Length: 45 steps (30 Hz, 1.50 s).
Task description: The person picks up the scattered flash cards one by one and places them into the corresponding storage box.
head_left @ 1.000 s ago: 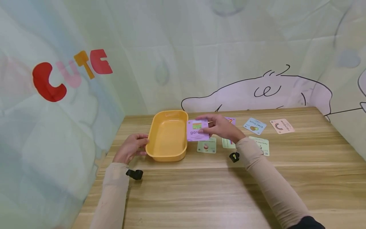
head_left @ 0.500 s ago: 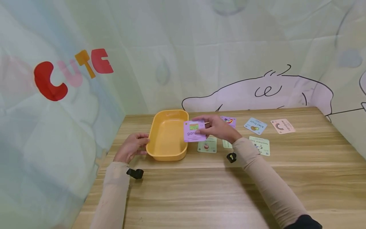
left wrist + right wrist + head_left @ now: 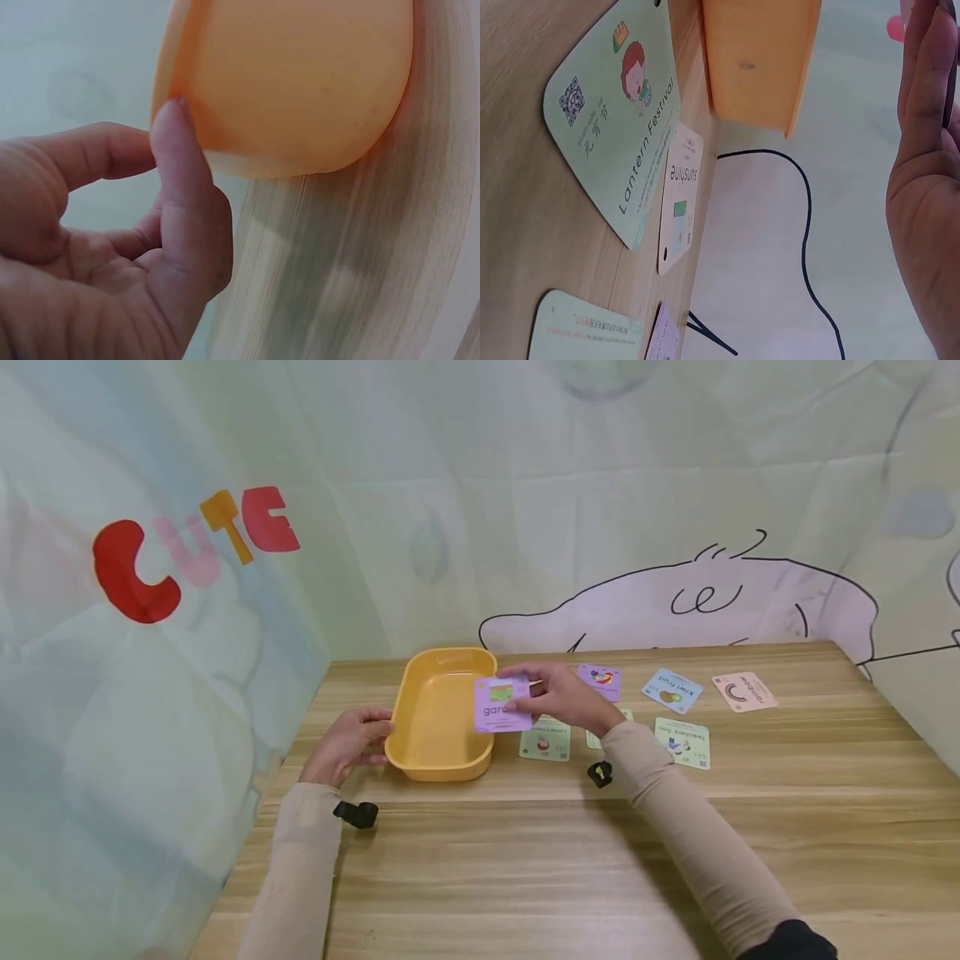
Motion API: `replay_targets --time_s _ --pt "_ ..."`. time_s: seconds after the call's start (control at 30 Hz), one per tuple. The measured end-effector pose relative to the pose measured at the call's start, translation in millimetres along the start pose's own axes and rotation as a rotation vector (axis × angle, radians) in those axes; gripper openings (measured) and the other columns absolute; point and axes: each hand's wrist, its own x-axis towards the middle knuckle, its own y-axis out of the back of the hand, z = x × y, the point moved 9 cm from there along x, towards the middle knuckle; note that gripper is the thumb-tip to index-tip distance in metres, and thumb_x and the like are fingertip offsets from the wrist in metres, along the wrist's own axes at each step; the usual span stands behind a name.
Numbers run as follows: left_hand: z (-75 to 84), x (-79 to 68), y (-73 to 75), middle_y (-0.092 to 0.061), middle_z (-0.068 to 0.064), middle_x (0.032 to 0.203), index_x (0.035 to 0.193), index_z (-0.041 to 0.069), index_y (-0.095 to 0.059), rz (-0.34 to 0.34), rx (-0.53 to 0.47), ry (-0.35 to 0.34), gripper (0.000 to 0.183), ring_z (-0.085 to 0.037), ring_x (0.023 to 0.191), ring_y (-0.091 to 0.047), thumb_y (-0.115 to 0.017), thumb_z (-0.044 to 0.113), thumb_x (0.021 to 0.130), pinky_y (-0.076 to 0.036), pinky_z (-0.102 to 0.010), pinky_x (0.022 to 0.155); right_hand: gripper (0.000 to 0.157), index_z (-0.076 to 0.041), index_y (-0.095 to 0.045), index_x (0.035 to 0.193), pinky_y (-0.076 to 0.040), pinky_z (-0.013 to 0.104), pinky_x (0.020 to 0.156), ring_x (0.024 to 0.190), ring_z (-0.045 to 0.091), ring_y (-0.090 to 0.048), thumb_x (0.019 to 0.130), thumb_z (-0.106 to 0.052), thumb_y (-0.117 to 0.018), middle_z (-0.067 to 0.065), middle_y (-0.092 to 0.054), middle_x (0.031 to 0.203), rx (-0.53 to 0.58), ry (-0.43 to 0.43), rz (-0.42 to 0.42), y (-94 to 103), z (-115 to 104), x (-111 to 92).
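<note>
My left hand (image 3: 347, 746) pinches the left rim of a yellow plastic tray (image 3: 442, 714). In the left wrist view its thumb (image 3: 180, 146) laps over the rim onto the inner wall, with the index finger outside. A purple flashcard (image 3: 492, 718), printed with a picture and a word starting "gar", is pinched between thumb and fingers of my right hand (image 3: 573, 697). That card is held up over the tray's right rim, face toward the head camera. The thumb covers part of the word. Only a sliver of the card shows in the right wrist view, beside the hand (image 3: 926, 172).
Several flashcards lie right of the tray: a Lantern Festival card (image 3: 622, 112), a sunshine card (image 3: 681, 199), a purple card (image 3: 602, 681), kiwi fruit (image 3: 672, 690), rainbow (image 3: 744, 692) and Teachers' Day (image 3: 684, 743). A printed curtain (image 3: 600, 510) hangs behind the wooden table (image 3: 480, 868).
The right hand has moved slightly left with the purple card, bringing it over the tray's right rim and uncovering the purple card behind. The left hand keeps its grip on the tray.
</note>
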Motion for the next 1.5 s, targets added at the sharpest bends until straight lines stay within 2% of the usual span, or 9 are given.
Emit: replay_targets --time_s 0.3,0.67,1.17,1.5 --pt "3.0 0.2 -0.6 -0.06 -0.011 0.116 0.138 -0.002 -0.05 -0.002 -0.001 -0.009 0.041 -0.017 0.084 -0.065 -0.058 0.018 0.104 -0.061 -0.03 0.071 0.051 -0.019 -0.063 0.137 -0.061 0.052 0.075 0.091 0.025 -0.072 0.089 -0.017 -0.08 0.011 -0.069 0.116 0.028 0.014 -0.005 -3.7 -0.8 4.4" --pt "4.2 1.2 -1.5 -0.06 -0.012 0.118 0.139 -0.001 -0.05 0.0 0.002 -0.008 0.042 -0.018 0.088 -0.065 -0.058 0.019 0.103 -0.062 -0.031 0.072 0.052 -0.017 -0.063 0.138 -0.062 0.041 0.07 0.09 0.024 -0.072 0.089 -0.015 -0.079 0.012 -0.068 0.115 -0.002 0.032 0.009 -9.0 0.5 10.9" --pt "-0.9 -0.8 -0.9 -0.059 -0.012 0.116 0.14 -0.001 -0.05 0.015 0.0 0.009 0.043 -0.018 0.088 -0.064 -0.06 0.019 0.103 -0.062 -0.031 0.072 0.054 -0.015 -0.061 0.139 -0.059 0.057 0.076 0.089 0.024 -0.073 0.089 -0.016 -0.08 0.012 -0.07 0.11 0.032 0.034 -0.009 -21.6 0.9 17.1" --pt "0.1 0.1 -0.2 -0.06 -0.012 0.116 0.14 -0.001 -0.05 0.019 -0.007 -0.002 0.043 -0.018 0.088 -0.064 -0.059 0.018 0.103 -0.062 -0.031 0.071 0.053 -0.014 -0.061 0.139 -0.059 0.057 0.077 0.087 0.023 -0.072 0.089 -0.015 -0.079 0.012 -0.069 0.11 0.012 0.046 0.001 -28.0 -2.6 24.2"
